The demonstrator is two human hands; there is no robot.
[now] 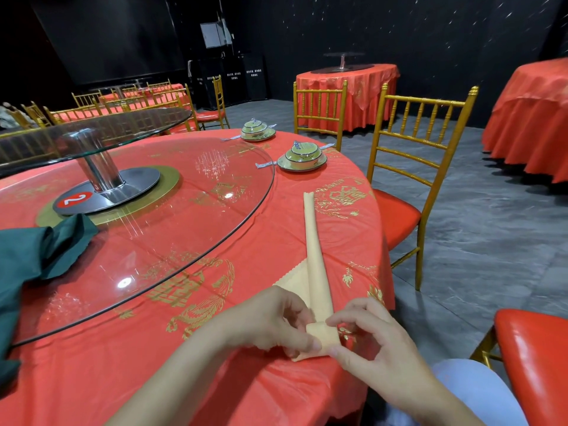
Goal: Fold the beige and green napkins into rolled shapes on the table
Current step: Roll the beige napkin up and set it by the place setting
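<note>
The beige napkin (315, 250) lies on the red tablecloth (347, 241) as a long narrow roll running away from me, with a loose scalloped corner spreading to its left. My left hand (270, 321) and my right hand (375, 342) both pinch its near end, which is folded up into a small flap between my fingertips. The green napkin (33, 259) lies crumpled at the left, partly on the glass turntable (184, 216).
Two covered bowl-and-plate settings (302, 158) (257, 129) stand at the table's far edge. Gold chairs with red seats (412, 167) ring the table on the right. A raised glass disc on a steel post (98, 161) stands at the centre.
</note>
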